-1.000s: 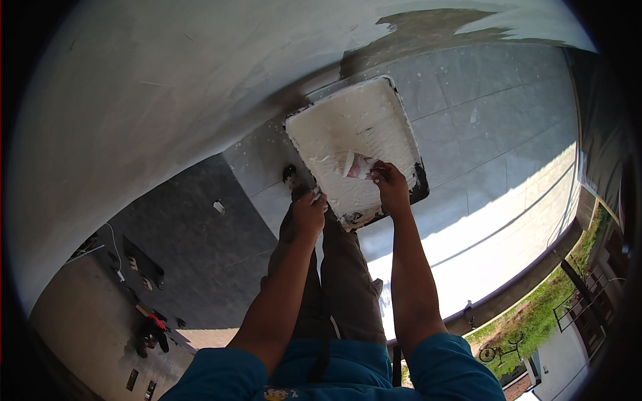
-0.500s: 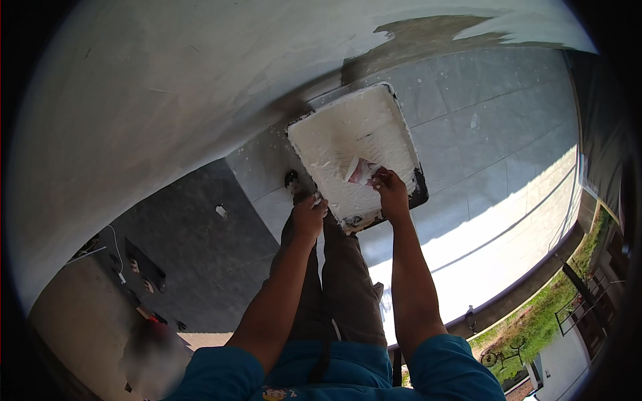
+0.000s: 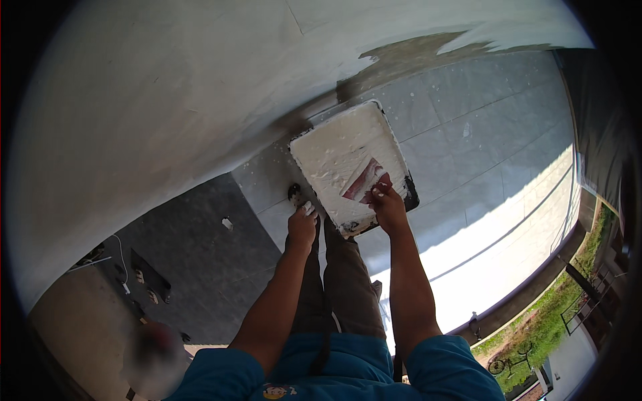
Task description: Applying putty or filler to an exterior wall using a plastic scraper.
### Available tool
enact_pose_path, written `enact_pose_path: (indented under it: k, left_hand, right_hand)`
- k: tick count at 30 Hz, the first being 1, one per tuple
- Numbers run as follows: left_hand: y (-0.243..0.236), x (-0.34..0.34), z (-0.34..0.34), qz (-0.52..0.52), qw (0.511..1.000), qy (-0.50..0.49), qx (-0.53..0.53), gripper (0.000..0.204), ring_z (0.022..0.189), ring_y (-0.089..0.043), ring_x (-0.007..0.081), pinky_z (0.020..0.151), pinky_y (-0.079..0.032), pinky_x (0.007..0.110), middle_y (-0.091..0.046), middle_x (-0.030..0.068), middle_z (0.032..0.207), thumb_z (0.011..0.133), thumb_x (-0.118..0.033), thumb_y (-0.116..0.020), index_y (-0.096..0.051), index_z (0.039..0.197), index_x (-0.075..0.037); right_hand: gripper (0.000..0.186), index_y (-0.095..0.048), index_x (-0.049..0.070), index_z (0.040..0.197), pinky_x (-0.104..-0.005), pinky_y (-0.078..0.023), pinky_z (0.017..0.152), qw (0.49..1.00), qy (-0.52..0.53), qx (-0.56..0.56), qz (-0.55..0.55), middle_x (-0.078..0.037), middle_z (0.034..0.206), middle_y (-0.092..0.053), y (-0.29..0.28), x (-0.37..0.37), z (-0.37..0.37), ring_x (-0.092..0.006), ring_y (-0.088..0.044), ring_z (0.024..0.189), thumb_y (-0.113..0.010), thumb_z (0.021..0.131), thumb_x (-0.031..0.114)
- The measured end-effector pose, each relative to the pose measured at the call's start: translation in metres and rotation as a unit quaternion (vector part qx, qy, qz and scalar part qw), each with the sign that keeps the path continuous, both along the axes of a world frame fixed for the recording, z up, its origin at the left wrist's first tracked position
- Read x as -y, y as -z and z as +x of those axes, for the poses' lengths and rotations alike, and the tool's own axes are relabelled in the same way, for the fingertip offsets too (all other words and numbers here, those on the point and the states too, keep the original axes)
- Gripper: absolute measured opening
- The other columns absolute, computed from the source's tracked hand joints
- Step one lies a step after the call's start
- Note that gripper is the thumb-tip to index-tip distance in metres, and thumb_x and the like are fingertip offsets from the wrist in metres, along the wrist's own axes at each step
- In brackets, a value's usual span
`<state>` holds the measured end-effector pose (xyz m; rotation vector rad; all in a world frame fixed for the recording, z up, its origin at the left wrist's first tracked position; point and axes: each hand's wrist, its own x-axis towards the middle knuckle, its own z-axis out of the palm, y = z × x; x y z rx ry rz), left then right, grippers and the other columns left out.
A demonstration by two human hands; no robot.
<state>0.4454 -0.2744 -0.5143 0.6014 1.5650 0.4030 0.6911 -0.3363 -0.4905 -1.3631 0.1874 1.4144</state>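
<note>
My right hand [image 3: 388, 204] pinches a flat, reddish spreader [image 3: 368, 179] smeared with white, held by its lower right corner. The spreader is over a black rectangular tray [image 3: 412, 192], which is filled with thick white paste [image 3: 344, 144]; whether it touches the paste I cannot tell. Left of the tray's near corner, my left hand [image 3: 302, 224] is closed, with white stuff showing at its fingers. What it holds, if anything, cannot be made out. My foot [image 3: 294, 194] shows just beyond that hand.
A pale coated wall [image 3: 167, 100] curves along the left and top, with a darker grey patch [image 3: 408, 57] low on it. Grey floor tiles [image 3: 461, 140] lie to the right, partly sunlit. A dark floor area [image 3: 207, 260] at left bears a small white piece [image 3: 227, 224].
The spreader has turned to show more of its reddish face, and my right hand has shifted slightly lower and nearer me. My left hand has moved a little left and down. The tray appears lower in view.
</note>
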Motion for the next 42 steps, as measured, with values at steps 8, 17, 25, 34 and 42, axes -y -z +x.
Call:
enact_pose_path:
  k: [8, 17, 25, 34, 42]
  left_hand:
    - [-0.078, -0.027, -0.020, 0.039, 0.998, -0.034, 0.046, 0.035, 0.091, -0.066, 0.0156, 0.072, -0.049, 0.026, -0.071, 0.0156, 0.122, 0.106, -0.007, -0.051, -0.061, 0.135, 0.009]
    - [-0.100, -0.070, -0.031, 0.166, 0.963, 0.148, 0.152, 0.017, 0.081, -0.066, 0.0144, 0.065, -0.049, 0.028, -0.072, 0.0067, 0.100, 0.103, -0.015, -0.064, -0.068, 0.112, -0.002]
    - [-0.084, -0.136, -0.025, 0.410, 0.830, 0.376, 0.039, 0.010, 0.077, -0.062, 0.0107, 0.061, -0.046, 0.025, -0.072, 0.0069, 0.097, 0.102, -0.014, -0.066, -0.068, 0.105, -0.004]
    - [-0.284, -0.142, -0.052, 0.326, 0.873, 0.364, -0.010, 0.027, 0.089, -0.072, 0.0416, 0.081, -0.054, 0.047, -0.073, 0.0231, 0.091, 0.093, -0.026, -0.065, -0.073, 0.097, -0.001]
    - [-0.538, -0.157, -0.098, 0.555, 0.756, 0.341, -0.053, 0.049, 0.127, -0.068, 0.0310, 0.102, -0.054, 0.036, -0.068, 0.0279, 0.135, 0.099, -0.014, -0.066, -0.059, 0.142, 0.007]
  right_hand:
    - [0.017, -0.063, 0.010, 0.117, -0.0346, -0.047, 0.076, 0.986, 0.095, -0.120, 0.060, -0.003, 0.102, -0.069, -0.063, 0.017, 0.004, -0.0190, -0.067, 0.094, -0.060, 0.100, 0.008]
    - [0.017, -0.061, 0.015, 0.108, -0.0370, -0.048, 0.068, 0.975, 0.109, -0.127, 0.147, -0.003, 0.092, -0.068, -0.132, 0.030, 0.002, -0.0217, -0.064, 0.079, -0.062, 0.093, 0.007]
    - [0.018, -0.062, 0.017, 0.104, -0.0344, -0.044, 0.063, 0.974, 0.170, -0.085, 0.124, 0.001, 0.089, -0.065, -0.168, 0.031, -0.003, -0.0180, -0.061, 0.076, -0.063, 0.089, 0.006]
    - [0.009, -0.056, 0.016, 0.093, -0.0300, -0.042, 0.058, 0.941, 0.262, -0.090, 0.192, 0.002, 0.073, -0.053, -0.251, 0.000, -0.065, -0.0140, -0.048, 0.059, -0.057, 0.091, 0.007]
    - [0.015, -0.063, 0.006, 0.112, -0.0355, -0.056, 0.071, 0.881, 0.244, -0.035, 0.404, -0.005, 0.103, -0.068, -0.420, -0.113, -0.113, -0.0199, -0.067, 0.089, -0.060, 0.097, 0.006]
